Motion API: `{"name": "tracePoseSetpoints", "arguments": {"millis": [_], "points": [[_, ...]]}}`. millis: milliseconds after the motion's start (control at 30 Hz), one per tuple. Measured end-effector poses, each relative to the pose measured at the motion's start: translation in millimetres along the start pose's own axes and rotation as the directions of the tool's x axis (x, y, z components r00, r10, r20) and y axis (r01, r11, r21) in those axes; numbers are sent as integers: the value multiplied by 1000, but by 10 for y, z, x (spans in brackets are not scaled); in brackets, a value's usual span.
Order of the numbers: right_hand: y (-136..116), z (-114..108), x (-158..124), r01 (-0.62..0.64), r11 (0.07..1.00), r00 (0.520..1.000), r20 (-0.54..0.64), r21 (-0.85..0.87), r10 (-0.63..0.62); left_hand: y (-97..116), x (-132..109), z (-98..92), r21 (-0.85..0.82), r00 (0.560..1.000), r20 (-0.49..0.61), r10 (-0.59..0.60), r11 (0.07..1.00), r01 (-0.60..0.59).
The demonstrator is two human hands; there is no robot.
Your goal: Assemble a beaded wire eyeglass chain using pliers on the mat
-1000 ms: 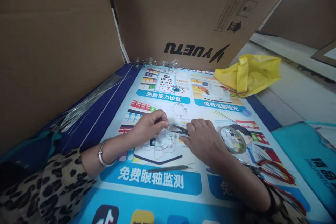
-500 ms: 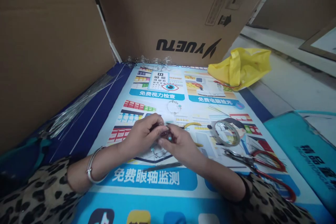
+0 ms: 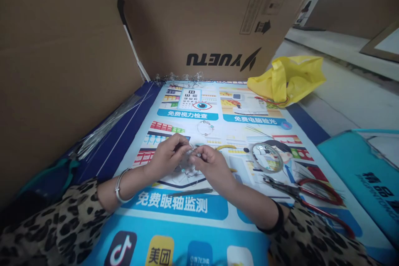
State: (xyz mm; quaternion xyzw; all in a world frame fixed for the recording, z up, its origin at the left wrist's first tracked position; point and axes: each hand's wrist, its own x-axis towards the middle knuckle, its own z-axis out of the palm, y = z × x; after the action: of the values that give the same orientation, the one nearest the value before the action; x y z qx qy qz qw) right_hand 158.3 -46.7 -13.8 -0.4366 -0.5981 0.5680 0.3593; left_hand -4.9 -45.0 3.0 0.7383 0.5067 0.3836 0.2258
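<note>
My left hand (image 3: 170, 153) and my right hand (image 3: 213, 168) meet over the printed mat, fingertips pinched close together. Between them they hold a thin wire bracelet with small beads (image 3: 183, 171), whose loop hangs below the fingers. Part of it is hidden by the fingertips. Just beyond the hands lies another beaded bracelet (image 3: 205, 127), round and closed. Yellow-handled pliers (image 3: 227, 147) rest behind my right hand, which partly covers them. Loose thin wires (image 3: 190, 193) lie just below the hands.
Right of the hands are a roll of clear tape (image 3: 254, 158) and red-handled scissors (image 3: 301, 189). A yellow bag (image 3: 299, 81) and teal case (image 3: 352, 170) lie farther right. Cardboard walls (image 3: 218, 16) stand behind and left. Wire bundles (image 3: 109, 122) and a teal-handled tool (image 3: 67, 173) lie left.
My hands have drawn slightly apart and their fingertips have shifted on the bracelet, so more of its wire loop shows. The camera view has shifted a little.
</note>
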Motion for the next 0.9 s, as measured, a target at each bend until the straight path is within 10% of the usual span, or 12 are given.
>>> {"name": "tracePoseSetpoints", "arguments": {"millis": [900], "points": [[-31, -21, 83, -34, 989, 999, -3, -142, 34, -24, 2, 33, -1, 988, 48, 144, 990, -144]]}}
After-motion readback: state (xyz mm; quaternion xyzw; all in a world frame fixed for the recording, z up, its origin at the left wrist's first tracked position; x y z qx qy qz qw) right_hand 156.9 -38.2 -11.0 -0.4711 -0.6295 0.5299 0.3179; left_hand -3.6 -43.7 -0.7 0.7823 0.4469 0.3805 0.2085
